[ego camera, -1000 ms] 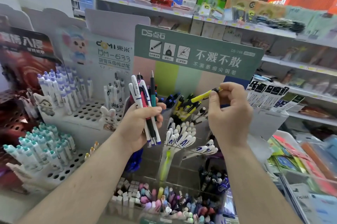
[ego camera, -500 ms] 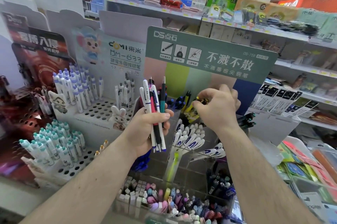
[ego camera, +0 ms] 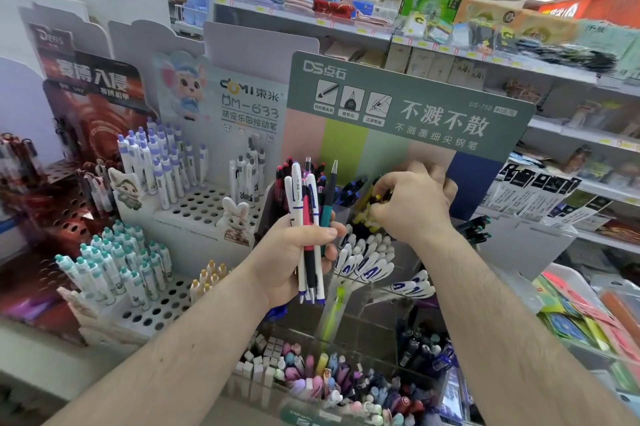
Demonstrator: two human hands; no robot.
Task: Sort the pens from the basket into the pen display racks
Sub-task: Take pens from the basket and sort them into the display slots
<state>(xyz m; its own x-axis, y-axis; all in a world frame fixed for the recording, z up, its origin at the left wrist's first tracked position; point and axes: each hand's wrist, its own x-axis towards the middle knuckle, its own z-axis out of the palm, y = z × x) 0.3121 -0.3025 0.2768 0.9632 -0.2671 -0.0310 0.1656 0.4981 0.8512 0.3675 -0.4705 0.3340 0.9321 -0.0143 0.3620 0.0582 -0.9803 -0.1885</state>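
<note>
several pens (ego camera: pixel 309 217) stood upright in the left hand (ego camera: pixel 294 259), gripped tight just below the green sign (ego camera: pixel 408 103). the right hand (ego camera: pixel 415 204), fingers curled, reached among the yellow pens (ego camera: pixel 367 214) under that sign; whether it held one, i could not tell.

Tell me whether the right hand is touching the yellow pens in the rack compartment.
Touching. The head view shows the right hand curled over the yellow pens, its fingertips pressed in among their tops with no gap visible.

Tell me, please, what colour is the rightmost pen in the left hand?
Teal pen with a black top, seen in the head view.
</note>
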